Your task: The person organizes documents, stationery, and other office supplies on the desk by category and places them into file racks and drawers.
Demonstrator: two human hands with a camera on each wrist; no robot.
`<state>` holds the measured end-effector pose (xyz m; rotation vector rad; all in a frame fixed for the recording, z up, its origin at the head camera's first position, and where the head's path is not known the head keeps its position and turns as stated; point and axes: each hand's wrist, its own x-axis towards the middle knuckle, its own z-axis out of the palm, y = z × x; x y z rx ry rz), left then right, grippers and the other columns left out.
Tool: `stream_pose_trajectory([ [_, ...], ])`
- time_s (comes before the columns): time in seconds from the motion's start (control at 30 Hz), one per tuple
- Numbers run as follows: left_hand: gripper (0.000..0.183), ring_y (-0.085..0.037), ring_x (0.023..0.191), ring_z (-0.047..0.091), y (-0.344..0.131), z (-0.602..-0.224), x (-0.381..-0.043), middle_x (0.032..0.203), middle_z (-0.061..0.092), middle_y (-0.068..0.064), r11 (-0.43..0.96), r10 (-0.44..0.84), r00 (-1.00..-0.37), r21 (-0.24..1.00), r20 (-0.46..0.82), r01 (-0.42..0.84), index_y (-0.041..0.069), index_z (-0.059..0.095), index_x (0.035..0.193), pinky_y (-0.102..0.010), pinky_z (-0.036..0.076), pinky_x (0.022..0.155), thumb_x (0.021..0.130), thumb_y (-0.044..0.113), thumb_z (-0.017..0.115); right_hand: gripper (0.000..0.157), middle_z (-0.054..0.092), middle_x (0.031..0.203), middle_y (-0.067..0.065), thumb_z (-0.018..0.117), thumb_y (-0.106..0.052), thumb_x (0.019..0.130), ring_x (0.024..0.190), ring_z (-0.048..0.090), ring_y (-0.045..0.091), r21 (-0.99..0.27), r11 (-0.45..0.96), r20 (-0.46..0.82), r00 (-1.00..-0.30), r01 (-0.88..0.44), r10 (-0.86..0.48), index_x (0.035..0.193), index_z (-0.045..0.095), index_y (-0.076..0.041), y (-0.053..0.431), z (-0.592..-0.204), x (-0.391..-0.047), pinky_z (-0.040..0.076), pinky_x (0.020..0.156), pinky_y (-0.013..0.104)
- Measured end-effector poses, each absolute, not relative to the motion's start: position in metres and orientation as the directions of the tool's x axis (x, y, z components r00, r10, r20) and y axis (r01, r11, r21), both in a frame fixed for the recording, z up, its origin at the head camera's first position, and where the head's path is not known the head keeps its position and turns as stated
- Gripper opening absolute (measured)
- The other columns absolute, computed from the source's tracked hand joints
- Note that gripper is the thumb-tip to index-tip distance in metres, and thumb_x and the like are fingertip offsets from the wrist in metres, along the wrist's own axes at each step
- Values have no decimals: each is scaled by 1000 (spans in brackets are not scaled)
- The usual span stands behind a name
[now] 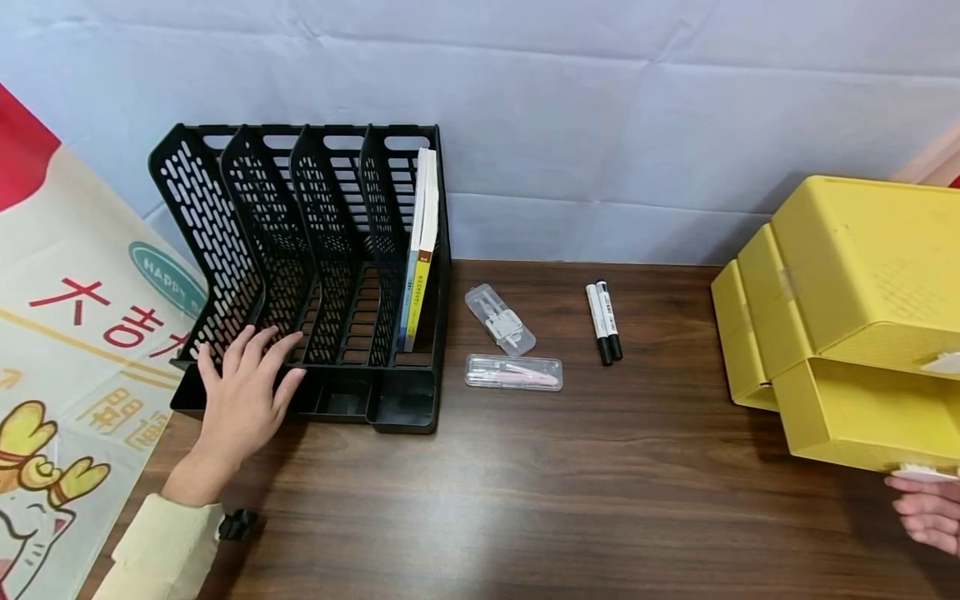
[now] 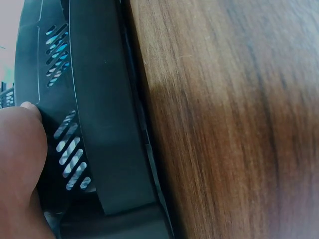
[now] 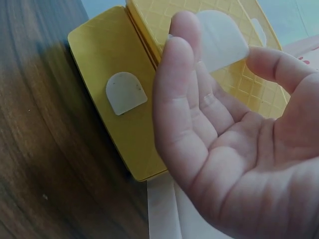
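My left hand (image 1: 243, 396) rests with spread fingers on the front left of a black file organizer (image 1: 405, 421). The left wrist view shows the thumb (image 2: 20, 149) against the organizer's slotted black plastic (image 2: 107, 99). Over on the right, my right hand (image 1: 930, 512) pinches a white tab (image 1: 921, 473) on a pulled-out yellow drawer (image 1: 885, 417). Seen from the right wrist, thumb and fingers lie at either side of that tab (image 3: 222, 42). A lower drawer with its own white tab (image 3: 125, 93) is beside the fingers.
Slim books (image 1: 420, 283) stand in the organizer's rightmost slot. Between organizer and yellow drawer unit (image 1: 862, 250) lie two clear cases, one (image 1: 501, 320) above the other (image 1: 513, 372), and two markers (image 1: 603, 322) on the wooden table (image 1: 570, 500). A printed cloth (image 1: 90, 350) hangs at left.
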<state>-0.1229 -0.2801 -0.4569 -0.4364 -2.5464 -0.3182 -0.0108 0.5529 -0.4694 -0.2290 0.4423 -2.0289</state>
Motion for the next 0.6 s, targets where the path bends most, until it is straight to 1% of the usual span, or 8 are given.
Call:
stream_pose_trajectory([
  [0.03,65,-49,137,38,-280,-457,-123,139,53,-22,920,241,-808,138,537,366,14,58,138,-80,5,107,105,61,28,55,49,151,20,29,-33,109,142,45,32,-400,-430,-3,-471,809,-882,151,46,-1,553,-471,-10,28,119,39],
  [0.1,64,-49,137,39,-280,-457,-123,140,53,-22,921,240,-811,138,533,364,14,58,138,-80,6,107,105,61,28,56,50,150,21,29,-33,109,141,46,32,-405,-439,-2,-481,802,-877,151,46,0,552,-472,-8,29,119,39],
  [0.2,62,-48,138,38,-280,-457,-123,141,52,-22,923,237,-820,143,521,358,15,58,138,-80,5,108,106,60,31,59,53,147,22,29,-36,108,137,50,33,-421,-474,-8,-525,773,-851,149,48,2,549,-474,-3,33,117,40],
  [0.27,61,-48,138,37,-280,-458,-123,141,52,-21,923,237,-823,144,517,357,15,58,139,-79,5,108,106,59,32,57,52,147,23,29,-34,109,138,50,33,-430,-480,13,-527,764,-850,149,47,2,548,-478,-2,33,117,39],
  [0.43,61,-47,139,36,-280,-459,-122,141,52,-21,922,235,-822,150,518,358,15,58,139,-78,2,110,106,60,31,55,44,153,23,26,-30,110,144,42,32,-437,-465,84,-480,770,-873,153,41,1,549,-485,-4,27,120,38],
  [0.6,63,-48,138,37,-280,-459,-123,140,53,-22,920,239,-814,144,530,364,14,58,138,-79,3,109,105,60,30,55,44,152,24,27,-30,110,143,42,32,-437,-470,82,-487,767,-870,153,42,1,551,-488,-4,27,120,39],
])
